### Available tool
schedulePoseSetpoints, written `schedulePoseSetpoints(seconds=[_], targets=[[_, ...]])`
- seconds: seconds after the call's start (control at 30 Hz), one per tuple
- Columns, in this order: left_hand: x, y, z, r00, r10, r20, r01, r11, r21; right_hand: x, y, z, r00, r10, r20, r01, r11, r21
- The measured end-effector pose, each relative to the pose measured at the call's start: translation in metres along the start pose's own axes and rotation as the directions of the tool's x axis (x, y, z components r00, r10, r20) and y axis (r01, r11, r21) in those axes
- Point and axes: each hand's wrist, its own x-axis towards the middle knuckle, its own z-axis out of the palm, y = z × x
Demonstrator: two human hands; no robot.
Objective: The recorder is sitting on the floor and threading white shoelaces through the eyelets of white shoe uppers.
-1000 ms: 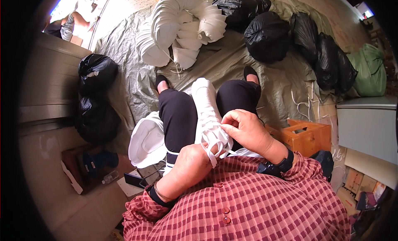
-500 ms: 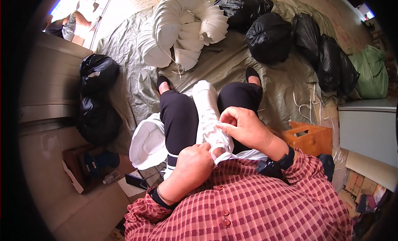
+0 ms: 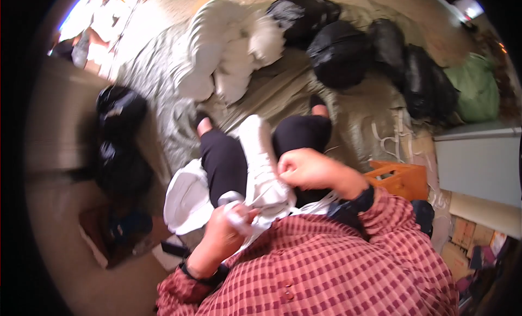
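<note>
Head view: the white shoe (image 3: 253,139) lies between the thighs (image 3: 222,161), toe pointing away, its laced end close against the checked shirt (image 3: 326,256). The left hand (image 3: 220,234), off to the shoe's left, has its grip closed on a pale strip (image 3: 237,217); motion blurs it, though it is probably lace. The right hand (image 3: 304,172) is curled at the shoe's right edge. Whether its grip is pinching anything there, I cannot tell. More white lace (image 3: 314,207) trails from the laced end toward the right wrist.

The step in hand looks like working lace through the front of the shoe. To do it well, keep the shoe steady between the legs, so that one hand can brace the edge while the other draws the lace. Pull smoothly and in line with the hole, letting the lace lie flat rather than twist. Even tension matters: too hard a tug could pucker the soft-looking front or swing the toe aside. Loose lace near the shirt could snag or get tucked under, so it is best kept clear of both wrists.
</note>
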Motion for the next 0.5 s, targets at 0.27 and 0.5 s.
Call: schedulePoseSetpoints(seconds=[0.27,0.5], targets=[[0.062,-0.006,0.010,0.835,0.549,-0.028,-0.524,0.811,0.261,0.009,0.017,0.042,0.474,-0.880,-0.003,0.405,0.222,-0.887],[0.073,0.063,0.000,0.899,0.431,-0.083,-0.434,0.846,-0.310,-0.017,0.023,0.048,0.286,-0.932,-0.220,0.758,0.361,-0.543]])
